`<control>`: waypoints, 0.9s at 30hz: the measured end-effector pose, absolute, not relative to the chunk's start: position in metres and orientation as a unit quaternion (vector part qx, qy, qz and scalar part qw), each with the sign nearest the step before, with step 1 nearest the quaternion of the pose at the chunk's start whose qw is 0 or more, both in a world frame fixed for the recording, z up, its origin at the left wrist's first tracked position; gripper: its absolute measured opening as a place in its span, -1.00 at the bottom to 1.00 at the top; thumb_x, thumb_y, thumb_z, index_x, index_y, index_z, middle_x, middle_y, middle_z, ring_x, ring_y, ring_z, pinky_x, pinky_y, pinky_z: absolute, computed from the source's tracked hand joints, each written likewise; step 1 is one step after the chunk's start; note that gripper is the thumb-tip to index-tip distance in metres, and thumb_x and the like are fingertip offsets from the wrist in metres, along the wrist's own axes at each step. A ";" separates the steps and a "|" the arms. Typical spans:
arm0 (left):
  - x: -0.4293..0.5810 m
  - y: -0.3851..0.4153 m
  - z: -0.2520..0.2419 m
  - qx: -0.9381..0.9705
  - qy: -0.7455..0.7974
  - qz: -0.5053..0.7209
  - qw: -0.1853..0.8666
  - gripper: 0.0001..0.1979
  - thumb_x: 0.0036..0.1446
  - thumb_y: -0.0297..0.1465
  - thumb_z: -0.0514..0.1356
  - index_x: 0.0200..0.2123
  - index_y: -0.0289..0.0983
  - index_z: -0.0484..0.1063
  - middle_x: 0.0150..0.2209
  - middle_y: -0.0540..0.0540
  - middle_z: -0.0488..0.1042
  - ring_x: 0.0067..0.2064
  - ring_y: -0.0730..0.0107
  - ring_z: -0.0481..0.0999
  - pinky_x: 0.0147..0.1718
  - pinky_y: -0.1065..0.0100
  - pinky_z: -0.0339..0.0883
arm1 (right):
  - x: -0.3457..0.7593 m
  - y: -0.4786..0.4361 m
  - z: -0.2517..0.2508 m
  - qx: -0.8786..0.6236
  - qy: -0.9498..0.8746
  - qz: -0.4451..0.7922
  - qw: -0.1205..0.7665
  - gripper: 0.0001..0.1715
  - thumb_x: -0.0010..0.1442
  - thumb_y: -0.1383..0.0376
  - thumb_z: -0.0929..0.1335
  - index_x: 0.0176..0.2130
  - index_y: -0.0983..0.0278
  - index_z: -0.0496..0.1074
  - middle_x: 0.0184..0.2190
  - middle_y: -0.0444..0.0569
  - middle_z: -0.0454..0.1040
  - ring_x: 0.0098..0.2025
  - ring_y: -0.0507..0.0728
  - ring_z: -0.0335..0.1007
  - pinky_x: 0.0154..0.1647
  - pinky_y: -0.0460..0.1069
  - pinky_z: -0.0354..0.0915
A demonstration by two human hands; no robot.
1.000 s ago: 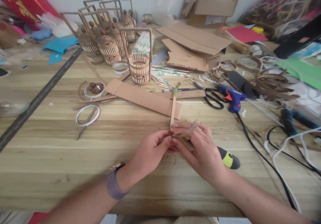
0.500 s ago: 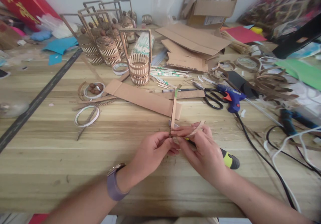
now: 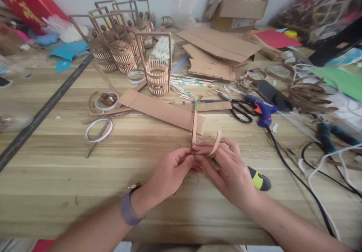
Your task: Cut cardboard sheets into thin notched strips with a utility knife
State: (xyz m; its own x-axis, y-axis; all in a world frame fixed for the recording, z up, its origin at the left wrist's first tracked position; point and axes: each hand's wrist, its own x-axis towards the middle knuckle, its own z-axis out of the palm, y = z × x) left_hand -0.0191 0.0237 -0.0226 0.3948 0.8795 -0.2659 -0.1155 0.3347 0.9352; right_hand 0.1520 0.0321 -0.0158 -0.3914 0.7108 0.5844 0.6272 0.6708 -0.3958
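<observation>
My left hand (image 3: 172, 169) pinches the near end of an upright cardboard strip (image 3: 195, 126) with a green patch at its far end. Fingertip to fingertip with it, my right hand (image 3: 227, 165) is closed on a thin curled cardboard strip (image 3: 217, 143), whose free end arcs up over the fingers. Both strips meet between my fingertips, where the join is mostly hidden. Under my right hand lies a tool with a yellow-green and black handle (image 3: 260, 180), partly covered. A flat cardboard piece (image 3: 161, 110) rests just beyond my hands.
A blue glue gun (image 3: 263, 110) and black-handled scissors (image 3: 241, 110) lie to the right, with cables (image 3: 296, 176) trailing forward. Farther back stand a small stick basket (image 3: 157, 78) and several lidded ones (image 3: 123, 54). Tape rolls (image 3: 98, 130) sit left; cardboard sheets (image 3: 217, 45) lie behind.
The curled strip's free end has swung up and to the left, bending more over my right fingers. The upright strip has tilted slightly left. Both hands stay nearly in place.
</observation>
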 end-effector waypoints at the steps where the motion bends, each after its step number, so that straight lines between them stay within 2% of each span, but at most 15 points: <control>1: -0.019 0.023 -0.022 0.460 0.419 0.351 0.700 -0.55 0.19 -0.05 0.21 -0.12 -0.33 0.53 -0.22 -0.16 0.61 -0.19 0.25 0.59 -0.20 0.31 0.45 | 0.153 0.032 -0.014 -0.403 -0.831 0.059 0.379 -0.83 0.28 0.43 0.32 -0.17 0.16 0.36 -0.24 -0.12 0.64 -0.18 0.11 0.58 -0.01 0.12 0.27; 6: -0.019 0.023 -0.022 0.463 0.415 0.343 0.704 -0.58 0.22 -0.08 0.20 -0.13 -0.33 0.53 -0.23 -0.17 0.61 -0.19 0.24 0.59 -0.20 0.30 0.45 | 0.154 0.033 -0.012 -0.409 -0.825 0.072 0.384 -0.82 0.28 0.43 0.32 -0.18 0.14 0.34 -0.28 -0.12 0.63 -0.19 0.14 0.59 -0.07 0.11 0.30; 12: -0.018 0.026 -0.024 0.440 0.412 0.358 0.713 -0.55 0.17 -0.06 0.25 -0.09 -0.31 0.52 -0.15 -0.15 0.60 -0.13 0.25 0.56 -0.15 0.32 0.43 | 0.150 0.031 -0.017 -0.390 -0.836 0.058 0.382 -0.85 0.27 0.43 0.33 -0.19 0.19 0.34 -0.23 -0.06 0.63 -0.15 0.14 0.58 -0.01 0.11 0.26; 17: -0.019 0.025 -0.024 0.442 0.413 0.361 0.710 -0.54 0.17 -0.04 0.23 -0.11 -0.33 0.51 -0.18 -0.15 0.59 -0.15 0.26 0.55 -0.16 0.31 0.44 | 0.149 0.031 -0.018 -0.394 -0.841 0.054 0.368 -0.87 0.30 0.41 0.31 -0.18 0.17 0.35 -0.18 -0.05 0.63 -0.10 0.16 0.56 0.03 0.15 0.23; 27: -0.019 0.023 -0.022 0.453 0.404 0.347 0.715 -0.55 0.19 -0.07 0.23 -0.10 -0.36 0.52 -0.22 -0.17 0.58 -0.17 0.25 0.56 -0.13 0.28 0.44 | 0.153 0.032 -0.013 -0.401 -0.828 0.067 0.386 -0.84 0.29 0.43 0.31 -0.16 0.17 0.35 -0.27 -0.08 0.63 -0.15 0.13 0.58 -0.03 0.10 0.27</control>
State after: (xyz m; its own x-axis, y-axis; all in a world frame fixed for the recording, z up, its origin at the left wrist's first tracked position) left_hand -0.0189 0.0235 -0.0221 0.4327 0.8621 -0.2637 -0.1285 0.3485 0.9285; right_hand 0.1528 0.0316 -0.0133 -0.3804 0.7163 0.5850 0.6134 0.6688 -0.4200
